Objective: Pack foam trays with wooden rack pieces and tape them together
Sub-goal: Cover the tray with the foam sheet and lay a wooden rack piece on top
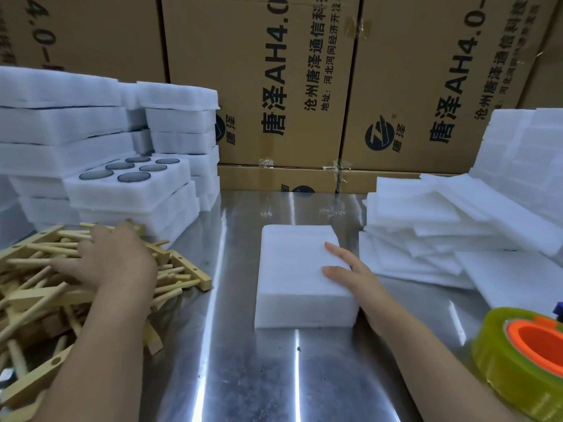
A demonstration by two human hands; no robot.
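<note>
Foam tray [304, 275] sits mid-way across the steel table [231, 360], my right hand [353, 277] resting on its right edge with the fingers straight. My left hand [112, 260] lies spread over the wooden rack pieces [170, 269], gripping nothing I can see. Looks like the fetching step, so next I'd need to close on 1 piece.

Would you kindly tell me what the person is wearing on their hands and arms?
Nothing visible: the left hand and right hand are ungloved, no rings show on the fingers, and the left forearm and right forearm are bare to the frame's edge, without sleeves, watches or bands.
</note>
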